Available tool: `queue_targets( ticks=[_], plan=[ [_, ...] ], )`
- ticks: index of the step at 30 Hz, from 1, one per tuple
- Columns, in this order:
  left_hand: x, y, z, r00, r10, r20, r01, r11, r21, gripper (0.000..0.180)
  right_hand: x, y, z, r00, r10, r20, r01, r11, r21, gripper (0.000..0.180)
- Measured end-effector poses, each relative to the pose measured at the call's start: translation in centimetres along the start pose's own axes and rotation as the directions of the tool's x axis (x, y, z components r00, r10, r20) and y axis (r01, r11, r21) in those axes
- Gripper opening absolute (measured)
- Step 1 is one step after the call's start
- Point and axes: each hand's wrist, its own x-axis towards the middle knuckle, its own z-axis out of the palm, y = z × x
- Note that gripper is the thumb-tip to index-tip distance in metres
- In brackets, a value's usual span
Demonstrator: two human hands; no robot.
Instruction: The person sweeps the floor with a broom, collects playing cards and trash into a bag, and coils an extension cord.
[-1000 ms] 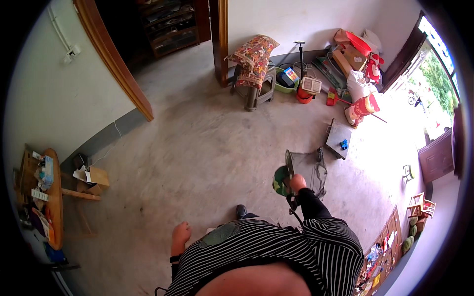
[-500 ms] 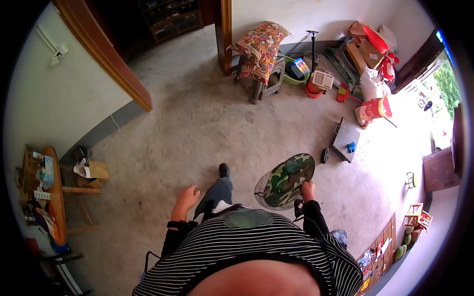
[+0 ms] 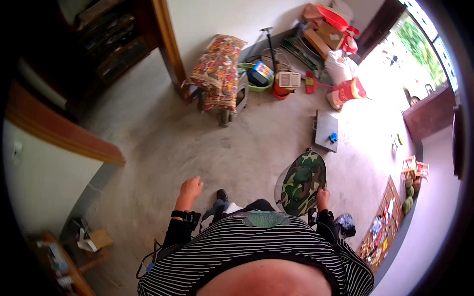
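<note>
My right hand (image 3: 323, 198) grips the rim of a camouflage hat (image 3: 304, 182), which hangs tilted at my right side. A sheer, see-through mesh edge shows along the hat's left side. My left hand (image 3: 191, 188) hangs over the floor on the left, its fingers curled into a loose fist with nothing visible in them. One dark shoe (image 3: 222, 195) shows just right of that hand.
Ahead stands a stool with a patterned cushion (image 3: 217, 71), beside a green basin (image 3: 259, 88). A flat grey platform (image 3: 323, 129) lies right of centre. At far right is a board of small items (image 3: 380, 232); lower left, a wooden table (image 3: 66, 261).
My view has turned left and moved forward, so the stool and platform appear further left. The hat stays in my right hand and now hangs more upright.
</note>
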Motion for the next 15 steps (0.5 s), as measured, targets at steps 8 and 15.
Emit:
queue_targets(
  ticks=[8, 15],
  plan=[
    [12.0, 8.5, -3.8, 0.976, 0.19, 0.111, -0.197, 0.979, 0.052, 0.028, 4.8, -10.0, -2.3, 0.973, -0.048, -0.226, 0.091, 0.979, 0.181, 0.023],
    [20.2, 15.5, -3.7, 0.974, 0.224, 0.03, -0.224, 0.974, 0.006, 0.028, 19.6, -18.7, 0.9, 0.957, -0.127, -0.263, 0.199, 0.942, 0.269, 0.023]
  ],
)
